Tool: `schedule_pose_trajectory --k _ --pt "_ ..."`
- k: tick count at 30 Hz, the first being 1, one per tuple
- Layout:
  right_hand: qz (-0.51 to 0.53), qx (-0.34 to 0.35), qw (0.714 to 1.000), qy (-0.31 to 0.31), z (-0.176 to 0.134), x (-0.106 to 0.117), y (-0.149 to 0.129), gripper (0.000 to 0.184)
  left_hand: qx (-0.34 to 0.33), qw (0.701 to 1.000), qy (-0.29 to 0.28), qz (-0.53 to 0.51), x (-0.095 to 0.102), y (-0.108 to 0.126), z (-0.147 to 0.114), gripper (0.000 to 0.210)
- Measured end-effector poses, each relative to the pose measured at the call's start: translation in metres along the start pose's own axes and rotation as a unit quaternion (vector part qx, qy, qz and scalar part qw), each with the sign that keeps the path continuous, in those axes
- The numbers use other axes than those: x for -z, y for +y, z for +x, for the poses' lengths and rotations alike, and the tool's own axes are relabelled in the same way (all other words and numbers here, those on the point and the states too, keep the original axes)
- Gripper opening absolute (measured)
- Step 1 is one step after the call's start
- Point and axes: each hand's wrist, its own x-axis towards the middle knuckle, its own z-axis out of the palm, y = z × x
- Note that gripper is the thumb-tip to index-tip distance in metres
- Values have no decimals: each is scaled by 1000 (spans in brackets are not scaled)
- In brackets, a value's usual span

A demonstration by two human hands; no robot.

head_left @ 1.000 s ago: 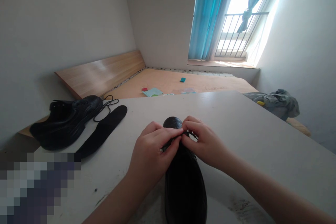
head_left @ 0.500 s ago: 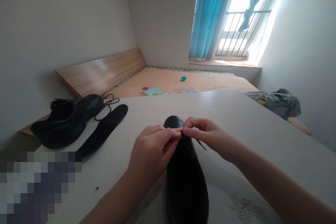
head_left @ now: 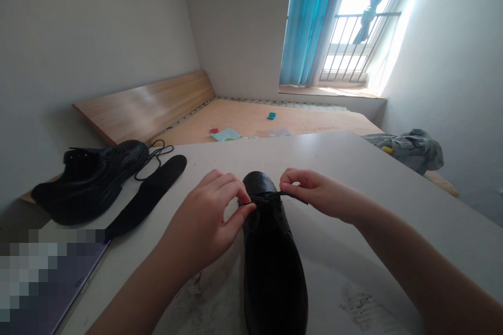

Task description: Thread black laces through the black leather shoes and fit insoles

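Note:
A black leather shoe (head_left: 275, 272) lies on the white table in front of me, its toe pointing away and its opening toward me. Across its front runs a dark shoelace (head_left: 293, 196). My left hand (head_left: 214, 209) pinches the lace at the shoe's left side with thumb and forefinger. On the other side, my right hand (head_left: 314, 191) has its fingers closed on the lace, and a loose tip sticks out below them. A second black shoe (head_left: 94, 178) with trailing laces stands at the left, and a black insole (head_left: 151, 196) lies beside it.
The white table (head_left: 353, 251) carries dark smudges near its front. Beyond it is a bed (head_left: 314, 115) with small coloured items, and a wooden headboard (head_left: 153, 107). Grey clothing (head_left: 420, 152) lies at the right. A flat dark item (head_left: 84, 277), partly pixelated, lies at lower left.
My hands have moved apart from their meeting point over the shoe's front, left hand leftward and right hand slightly right. The lace between them now shows. The view has shifted slightly.

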Motion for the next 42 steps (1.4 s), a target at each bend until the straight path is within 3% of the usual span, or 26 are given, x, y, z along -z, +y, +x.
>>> schedule_pose_trajectory --k 3,7,11,17,22,26,29,33,42 --pt "-3 -4 1000 -3 -2 3 -2 32 46 997 -47 -34 6 -1 0 12" --pt "101 -5 995 -18 -1 -3 -4 35 127 985 -83 -85 3 2 -1 18" --pt "188 22 982 -22 2 -16 -6 35 156 969 -92 -166 -4 8 -1 14" --pt "47 131 978 157 3 -21 -9 17 169 961 -78 -206 -7 12 1 10" --pt "195 37 979 40 0 -23 -4 21 218 923 -116 -295 -8 12 2 25" --pt "252 -22 966 47 -3 -27 -1 22 251 882 -141 -372 -9 10 1 29" --pt "259 -21 966 20 -4 -27 -2 23 243 877 -135 -392 -9 7 1 29" --pt "232 -5 972 32 0 -21 -1 22 243 867 -127 -417 -8 5 3 27" --pt "196 -15 980 -3 5 -10 7 18 261 869 -131 -399 -4 7 4 22"
